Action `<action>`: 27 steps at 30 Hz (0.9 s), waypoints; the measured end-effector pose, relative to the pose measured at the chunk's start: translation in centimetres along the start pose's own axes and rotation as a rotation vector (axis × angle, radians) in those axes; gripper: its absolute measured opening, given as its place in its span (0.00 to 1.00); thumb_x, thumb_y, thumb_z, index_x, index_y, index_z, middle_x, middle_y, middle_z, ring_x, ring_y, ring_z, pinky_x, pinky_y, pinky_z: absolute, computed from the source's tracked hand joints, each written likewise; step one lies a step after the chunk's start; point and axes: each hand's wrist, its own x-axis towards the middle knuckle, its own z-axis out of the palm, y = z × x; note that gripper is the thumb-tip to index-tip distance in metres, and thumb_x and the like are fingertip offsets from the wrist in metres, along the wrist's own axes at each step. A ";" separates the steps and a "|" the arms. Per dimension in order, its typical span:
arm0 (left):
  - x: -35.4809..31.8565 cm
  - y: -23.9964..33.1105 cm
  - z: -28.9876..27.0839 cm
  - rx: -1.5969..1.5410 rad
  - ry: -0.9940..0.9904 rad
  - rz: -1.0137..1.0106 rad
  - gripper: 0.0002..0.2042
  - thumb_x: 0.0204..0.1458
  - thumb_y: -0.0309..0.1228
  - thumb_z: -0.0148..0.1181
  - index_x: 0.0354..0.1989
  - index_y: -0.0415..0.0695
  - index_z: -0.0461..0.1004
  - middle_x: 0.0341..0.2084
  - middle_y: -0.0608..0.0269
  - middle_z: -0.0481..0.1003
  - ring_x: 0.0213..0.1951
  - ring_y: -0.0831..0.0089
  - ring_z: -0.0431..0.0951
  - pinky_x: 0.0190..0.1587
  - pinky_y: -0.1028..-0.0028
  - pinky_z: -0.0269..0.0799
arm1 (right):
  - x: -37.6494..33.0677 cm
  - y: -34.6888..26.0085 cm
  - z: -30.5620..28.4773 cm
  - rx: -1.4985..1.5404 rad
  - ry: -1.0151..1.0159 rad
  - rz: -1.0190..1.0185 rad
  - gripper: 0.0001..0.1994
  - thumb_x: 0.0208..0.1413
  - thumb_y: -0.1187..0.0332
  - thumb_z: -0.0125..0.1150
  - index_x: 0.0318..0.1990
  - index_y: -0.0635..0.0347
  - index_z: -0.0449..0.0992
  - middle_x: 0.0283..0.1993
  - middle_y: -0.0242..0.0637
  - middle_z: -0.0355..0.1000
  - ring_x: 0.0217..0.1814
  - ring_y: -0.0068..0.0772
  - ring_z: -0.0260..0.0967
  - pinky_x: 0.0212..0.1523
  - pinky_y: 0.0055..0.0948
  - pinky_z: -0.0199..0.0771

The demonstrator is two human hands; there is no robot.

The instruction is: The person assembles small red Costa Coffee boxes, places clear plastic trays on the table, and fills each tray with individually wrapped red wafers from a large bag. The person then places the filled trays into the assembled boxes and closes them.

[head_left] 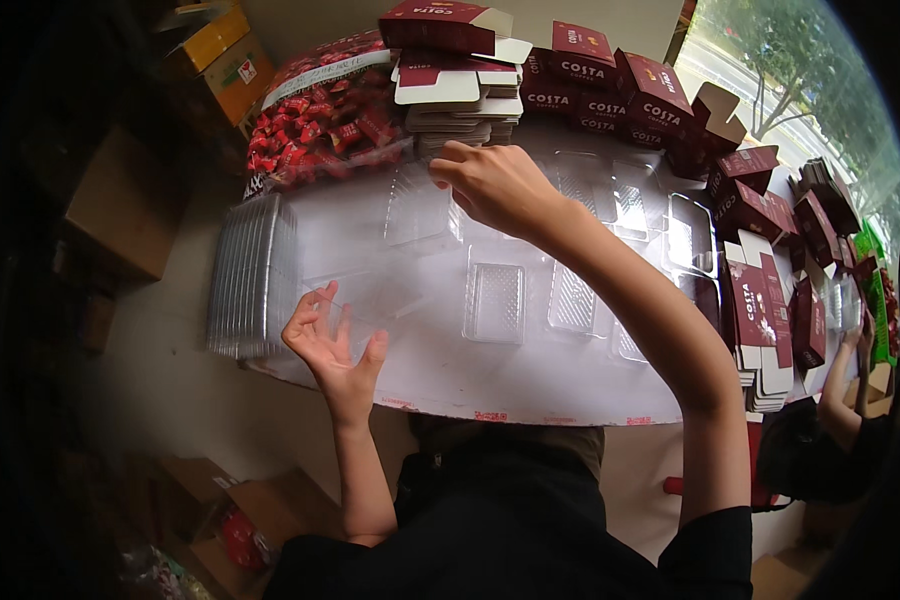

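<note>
My left hand [332, 352] is raised over the near left edge of the table, fingers spread and palm up. Faint clear plastic [395, 300] shows just beyond its fingers. A tall stack of nested clear plastic trays [253, 280] stands beside it. My right hand [495, 190] reaches across to the far middle, fingers curled down at the edge of a clear plastic tray [420, 210]; its fingertips are partly hidden. More clear trays lie in rows, among them a near one [496, 302] and one partly behind my right forearm [573, 300].
A large bag of red-wrapped pieces [330, 125] lies at the back left, beside stacked flat cartons [460, 105]. Dark red boxes [610, 90] line the back and right. Another person's arm [845, 385] is at far right. Cardboard boxes [120, 205] stand left of the table.
</note>
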 end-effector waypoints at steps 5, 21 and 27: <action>-2.3 0.8 0.0 0.401 -0.056 -0.072 0.44 0.36 0.23 0.64 0.63 0.46 0.44 0.54 0.54 0.55 0.59 0.58 0.57 0.59 0.55 0.54 | -0.5 3.3 2.4 0.051 -0.158 0.004 0.07 0.42 0.79 0.53 0.31 0.58 0.71 0.40 0.36 0.70 0.32 0.42 0.71 0.28 0.37 0.71; -3.9 3.1 1.2 0.861 -0.380 -0.096 0.47 0.33 0.34 0.70 0.63 0.42 0.47 0.57 0.47 0.59 0.57 0.52 0.60 0.60 0.56 0.54 | -17.7 1.5 -10.5 -0.080 -0.288 0.770 0.26 0.53 0.54 0.56 0.57 0.52 0.62 0.58 0.46 0.60 0.63 0.47 0.54 0.61 0.41 0.55; 2.9 5.3 2.1 0.860 -0.596 0.269 0.37 0.40 0.37 0.65 0.60 0.43 0.56 0.59 0.51 0.58 0.60 0.50 0.55 0.61 0.57 0.52 | -22.2 3.1 -9.7 -0.105 -0.321 0.857 0.42 0.40 0.40 0.62 0.64 0.40 0.54 0.67 0.49 0.45 0.68 0.53 0.44 0.64 0.49 0.50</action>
